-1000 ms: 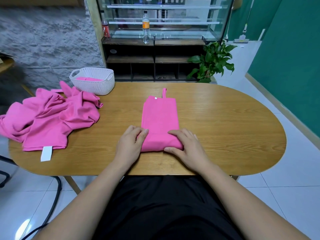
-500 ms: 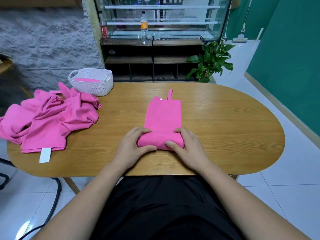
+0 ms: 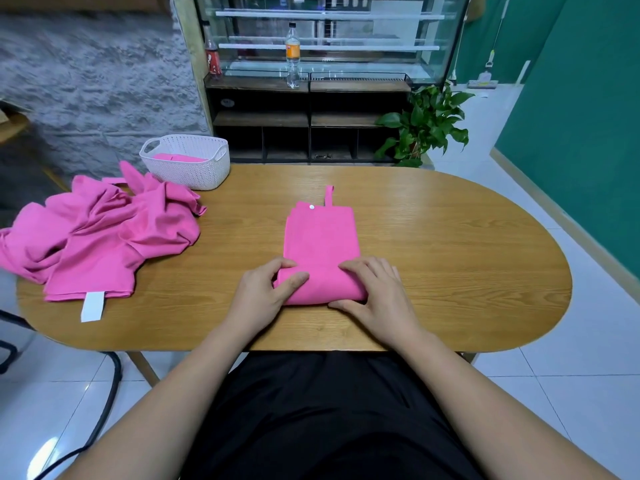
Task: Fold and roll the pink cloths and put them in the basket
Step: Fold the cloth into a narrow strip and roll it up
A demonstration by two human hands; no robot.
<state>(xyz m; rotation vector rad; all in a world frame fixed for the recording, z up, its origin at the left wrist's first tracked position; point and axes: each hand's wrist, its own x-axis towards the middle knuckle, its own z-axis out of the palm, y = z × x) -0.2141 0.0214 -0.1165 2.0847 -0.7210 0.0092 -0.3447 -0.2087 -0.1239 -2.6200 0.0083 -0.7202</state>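
Rolling cloth (image 3: 320,237) further, left hand (image 3: 259,296), right hand (image 3: 378,299)

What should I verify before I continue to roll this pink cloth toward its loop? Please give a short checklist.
1. Grip: left hand and right hand hold the two ends of the roll: ok.
2. Roll shape: looks even across its width: ok.
3. Flat part of the pink cloth ahead: smooth, edges aligned: ok.
4. Loop at the far end: straight, lying free on the table: ok.
5. Tightness inside the roll: cannot tell.
6. Room in the basket, which already holds something pink: cannot tell.
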